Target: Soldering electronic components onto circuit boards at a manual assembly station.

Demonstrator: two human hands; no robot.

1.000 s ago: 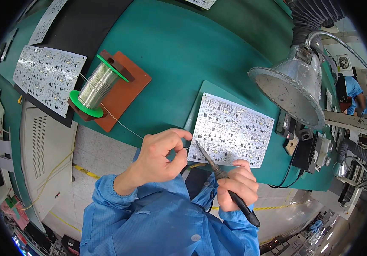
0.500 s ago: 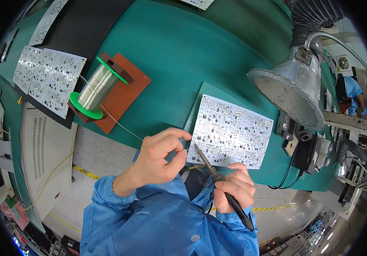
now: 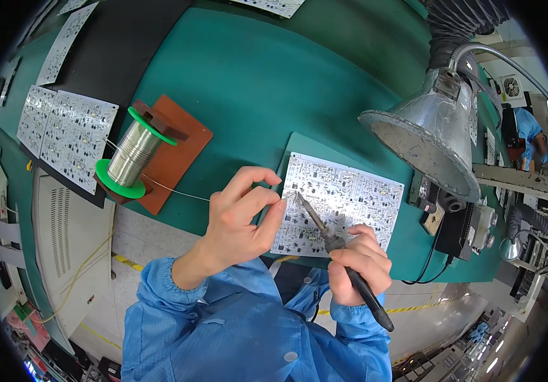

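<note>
My right hand (image 3: 360,267) is closed round the dark handle of a soldering iron (image 3: 368,299). The iron slants to the upper left, its tip at the left part of a white circuit board panel (image 3: 376,213) crowded with small parts. Just left of that tip, my left hand (image 3: 242,216) pinches solder wire (image 3: 175,190) between thumb and forefinger. The wire runs back to a spool (image 3: 134,156) with green flanges on a brown stand. Whether tip or wire touches the board is too small to tell.
Over the right side hangs a metal fume hood (image 3: 430,134) on a black ribbed hose. A black box (image 3: 457,229) with cables stands at the bench's right edge. More circuit boards (image 3: 80,137) lie on a black mat at the left. A person (image 3: 532,137) in blue is at far right.
Both hands, with the iron and the solder wire, have moved to a spot farther up the board's left side. The whole view has shifted slightly.
</note>
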